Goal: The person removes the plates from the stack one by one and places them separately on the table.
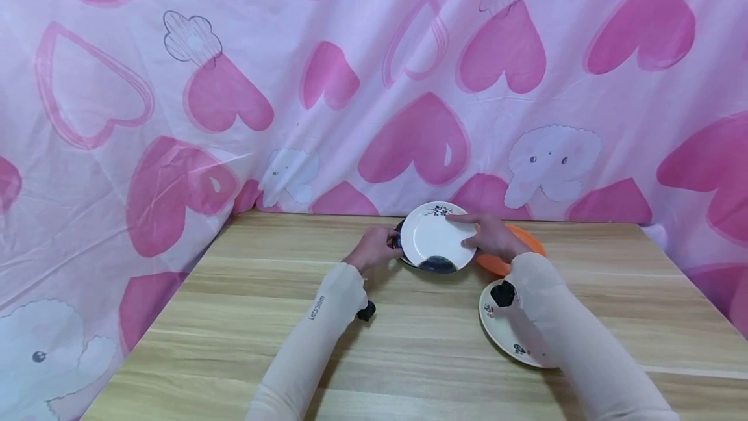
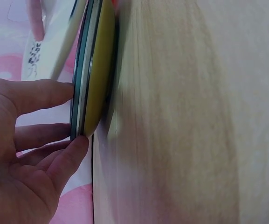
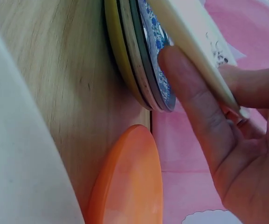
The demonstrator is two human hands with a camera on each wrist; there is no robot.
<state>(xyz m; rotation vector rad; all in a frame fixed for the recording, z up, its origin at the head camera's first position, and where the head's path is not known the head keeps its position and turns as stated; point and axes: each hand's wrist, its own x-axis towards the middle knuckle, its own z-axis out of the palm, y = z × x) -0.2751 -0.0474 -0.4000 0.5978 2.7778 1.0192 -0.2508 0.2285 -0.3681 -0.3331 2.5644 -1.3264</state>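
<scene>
A white plate (image 1: 435,239) with a dark floral print and a dark patch on its rim is tilted above a stack of plates (image 2: 94,70). My right hand (image 1: 493,237) pinches that white plate by its right edge, thumb on one face and fingers on the other. My left hand (image 1: 374,249) holds the left rim of the stack, its fingers and thumb at the edges. The stack has a yellow plate (image 3: 118,46) at the bottom and a blue-patterned one (image 3: 156,42) on top. In the head view, the white plate hides most of the stack.
An orange plate (image 1: 526,239) lies just right of the stack, partly behind my right hand. Nearer me, a cream plate with small prints (image 1: 508,336) lies partly under my right sleeve. A pink heart-patterned cloth (image 1: 327,148) hangs behind the wooden table (image 1: 245,343).
</scene>
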